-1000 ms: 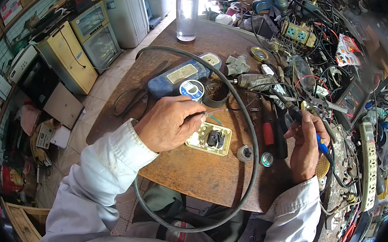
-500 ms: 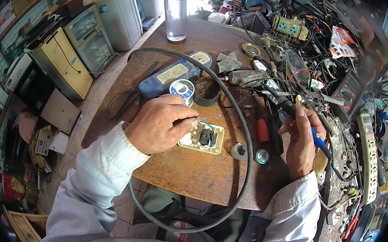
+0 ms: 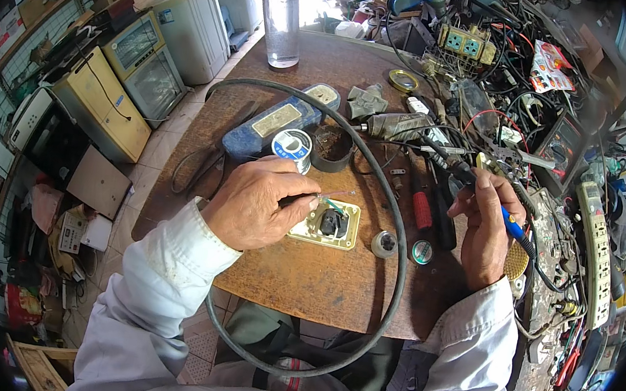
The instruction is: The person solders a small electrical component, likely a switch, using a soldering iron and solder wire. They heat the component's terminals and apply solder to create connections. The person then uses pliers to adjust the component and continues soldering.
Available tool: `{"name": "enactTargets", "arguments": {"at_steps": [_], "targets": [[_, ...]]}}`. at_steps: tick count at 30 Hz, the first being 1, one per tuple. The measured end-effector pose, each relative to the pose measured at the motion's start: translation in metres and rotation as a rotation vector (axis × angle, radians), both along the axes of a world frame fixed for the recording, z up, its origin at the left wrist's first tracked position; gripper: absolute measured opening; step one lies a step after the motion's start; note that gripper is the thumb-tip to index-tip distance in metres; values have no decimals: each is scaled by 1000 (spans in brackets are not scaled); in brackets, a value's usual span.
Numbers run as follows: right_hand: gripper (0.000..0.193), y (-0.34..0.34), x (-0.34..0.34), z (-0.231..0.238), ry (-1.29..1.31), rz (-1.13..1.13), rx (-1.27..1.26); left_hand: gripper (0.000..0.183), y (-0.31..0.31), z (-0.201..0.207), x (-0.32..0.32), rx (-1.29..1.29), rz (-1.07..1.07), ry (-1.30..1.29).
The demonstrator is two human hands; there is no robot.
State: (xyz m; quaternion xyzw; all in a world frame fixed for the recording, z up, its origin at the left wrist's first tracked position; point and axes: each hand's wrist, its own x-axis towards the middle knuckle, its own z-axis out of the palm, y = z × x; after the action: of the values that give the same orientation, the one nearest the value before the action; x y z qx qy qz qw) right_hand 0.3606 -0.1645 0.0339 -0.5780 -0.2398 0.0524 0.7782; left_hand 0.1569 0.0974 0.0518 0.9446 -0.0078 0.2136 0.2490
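Note:
My left hand (image 3: 262,204) is closed, its thumb and fingertips pinching thin wires (image 3: 339,194) above a cream plastic housing (image 3: 348,238). A green wire and a black part show in that housing, which lies on the wooden table (image 3: 303,283). Between the fingertips the wire ends are partly hidden. A thick grey cable (image 3: 403,260) loops over the table and down toward my lap; its end by my left hand is out of sight. On the right, my right hand (image 3: 488,227) is closed around a soldering iron (image 3: 512,224) with a blue grip, its front pointing up and left.
Beyond my left hand are a solder spool (image 3: 292,147), a round black tin (image 3: 333,150) and a blue case (image 3: 275,123). A small jar (image 3: 384,244) and red-handled tool (image 3: 422,210) lie between my hands. A bottle (image 3: 281,30) stands far back; tangled cables and a power strip (image 3: 593,254) fill the right.
The wires at my left fingertips have shifted very slightly. Both hands stay in nearly the same place, and the soldering iron remains in my right hand.

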Motion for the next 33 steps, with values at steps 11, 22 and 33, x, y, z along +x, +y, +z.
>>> {"name": "enactTargets", "arguments": {"at_steps": [11, 22, 33], "targets": [[31, -1, 1, -1, 14, -2, -14, 16, 0, 1, -1, -35, -1, 37], [32, -2, 1, -1, -2, 21, -16, 16, 0, -2, 0, -24, 3, 27], [32, -7, -21, 4, 19, 3, 66, 16, -1, -2, 1, -21, -19, 25]]}}
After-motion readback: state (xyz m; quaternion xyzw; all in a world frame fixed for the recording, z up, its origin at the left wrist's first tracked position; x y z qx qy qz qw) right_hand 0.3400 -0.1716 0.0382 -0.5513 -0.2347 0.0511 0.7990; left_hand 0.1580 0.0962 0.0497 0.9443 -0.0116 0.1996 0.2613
